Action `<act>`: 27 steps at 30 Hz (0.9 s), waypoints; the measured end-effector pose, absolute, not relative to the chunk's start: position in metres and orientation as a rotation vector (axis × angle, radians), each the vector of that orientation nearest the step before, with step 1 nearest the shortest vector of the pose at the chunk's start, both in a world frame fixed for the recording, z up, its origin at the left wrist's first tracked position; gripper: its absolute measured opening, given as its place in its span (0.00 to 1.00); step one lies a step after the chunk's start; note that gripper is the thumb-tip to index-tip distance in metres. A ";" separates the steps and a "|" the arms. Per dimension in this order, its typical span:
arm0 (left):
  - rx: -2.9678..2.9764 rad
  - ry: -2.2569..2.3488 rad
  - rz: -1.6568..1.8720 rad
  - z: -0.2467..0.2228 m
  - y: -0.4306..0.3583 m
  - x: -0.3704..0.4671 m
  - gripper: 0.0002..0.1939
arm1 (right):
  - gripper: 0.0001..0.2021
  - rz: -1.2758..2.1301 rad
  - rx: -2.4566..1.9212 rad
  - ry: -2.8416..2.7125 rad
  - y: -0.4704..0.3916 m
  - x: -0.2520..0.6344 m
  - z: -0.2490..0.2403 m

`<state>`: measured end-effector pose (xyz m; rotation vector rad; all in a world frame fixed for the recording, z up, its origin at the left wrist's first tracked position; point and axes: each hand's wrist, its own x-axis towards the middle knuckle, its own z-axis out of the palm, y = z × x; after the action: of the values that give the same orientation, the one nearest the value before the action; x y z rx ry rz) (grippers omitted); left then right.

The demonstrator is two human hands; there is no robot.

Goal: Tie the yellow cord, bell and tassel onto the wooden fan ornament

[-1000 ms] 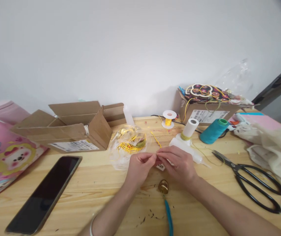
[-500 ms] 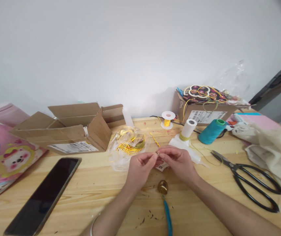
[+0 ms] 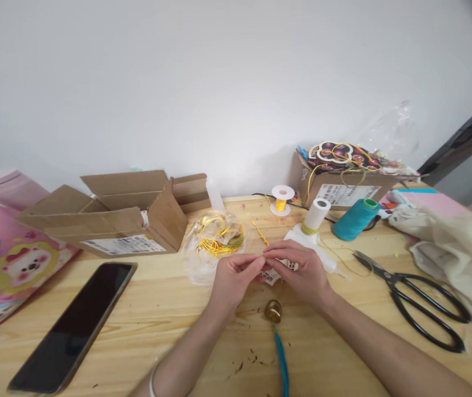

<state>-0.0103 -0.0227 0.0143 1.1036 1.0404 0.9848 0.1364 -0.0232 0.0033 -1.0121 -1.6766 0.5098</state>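
My left hand and my right hand meet over the middle of the table, thumbs and forefingers pinched together at the tips. What the fingertips pinch is too small and covered to make out. Just under them shows a white cut-out piece with a lattice pattern, partly hidden by the fingers. Nearer to me, a gold bell with a teal tassel appears below the hands. Behind my fingers lies a short yellow cord.
Left are a phone, an open cardboard box and a pink bag. A plastic bag of yellow cords lies behind my left hand. Rightward stand a yellow thread spool, a white spool, teal thread and black scissors.
The white cut-out piece shows more between my hands now. My right fingers have shifted slightly and lie flatter across the pinch. The bell has barely moved in view.
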 end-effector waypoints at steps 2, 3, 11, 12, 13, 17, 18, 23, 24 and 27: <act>1.174 1.067 1.020 0.012 -0.022 -0.011 0.08 | 0.06 0.485 -1.003 -1.692 -0.023 0.137 0.003; 1.205 1.077 1.033 0.011 -0.022 -0.011 0.07 | 0.06 0.472 -0.997 -1.702 -0.023 0.137 0.003; 1.190 1.061 1.001 0.011 -0.020 -0.011 0.08 | 0.07 0.437 -0.982 -1.721 -0.021 0.137 0.000; 1.170 1.061 0.999 0.011 -0.020 -0.011 0.09 | 0.07 0.457 -0.995 -1.708 -0.022 0.136 0.001; 1.150 1.061 0.999 0.012 -0.020 -0.010 0.09 | 0.06 0.484 -1.009 -1.693 -0.023 0.135 0.002; 1.089 1.051 0.996 0.014 -0.021 -0.009 0.10 | 0.06 0.597 -1.035 -1.642 -0.025 0.135 0.006; 1.080 1.049 0.997 0.014 -0.021 -0.009 0.10 | 0.05 0.612 -1.032 -1.638 -0.025 0.135 0.006; 1.075 1.062 0.999 0.014 -0.021 -0.009 0.10 | 0.06 0.591 -1.033 -1.646 -0.025 0.135 0.004; 1.078 1.068 0.999 0.014 -0.021 -0.009 0.10 | 0.06 0.572 -1.033 -1.654 -0.025 0.135 0.004; 1.104 1.096 1.004 0.012 -0.020 -0.010 0.10 | 0.06 0.519 -1.015 -1.683 -0.025 0.133 0.003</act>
<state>-0.0098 -0.0200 0.0123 1.1044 1.0957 1.0036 0.1333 -0.0252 0.0026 -1.0147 -1.6834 0.5188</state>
